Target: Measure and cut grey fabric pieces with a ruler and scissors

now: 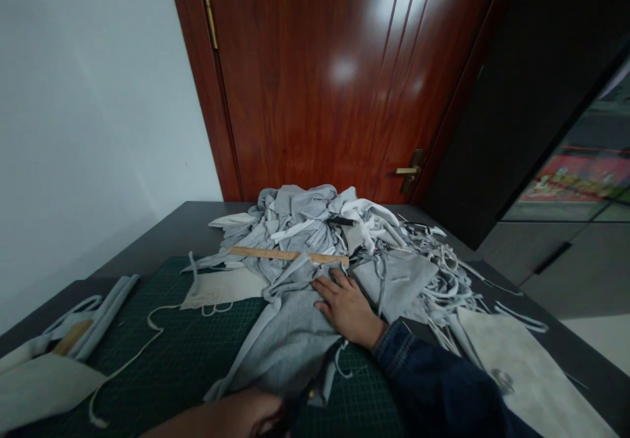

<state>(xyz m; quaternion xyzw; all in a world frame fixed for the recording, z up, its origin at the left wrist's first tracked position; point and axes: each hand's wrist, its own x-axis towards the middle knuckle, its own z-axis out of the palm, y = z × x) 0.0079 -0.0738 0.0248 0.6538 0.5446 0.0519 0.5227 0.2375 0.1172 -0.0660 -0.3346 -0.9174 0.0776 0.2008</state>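
Observation:
A grey piece of cloth (295, 333) lies spread and creased over a green cutting mat (197, 352). My right hand (347, 306) rests on it palm down, with the fingers stretched out. At the bottom edge my left hand (241, 413), partly cut off by the frame, is closed around the handles of dark scissors (293, 412). Their blades reach toward the near edge of the cloth, but the tips are hard to make out in shadow and blur. A thin cord (339, 362) hangs by that edge.
Beyond my hands a heap of grey cloth (305, 208) carries a wooden ruler (275, 253). Tangled strips (447, 274) lie at right, near a pale sheet (531, 372). A cream piece with cord (226, 287) and folded cloth (105, 313) lie left. A door (319, 96) stands behind.

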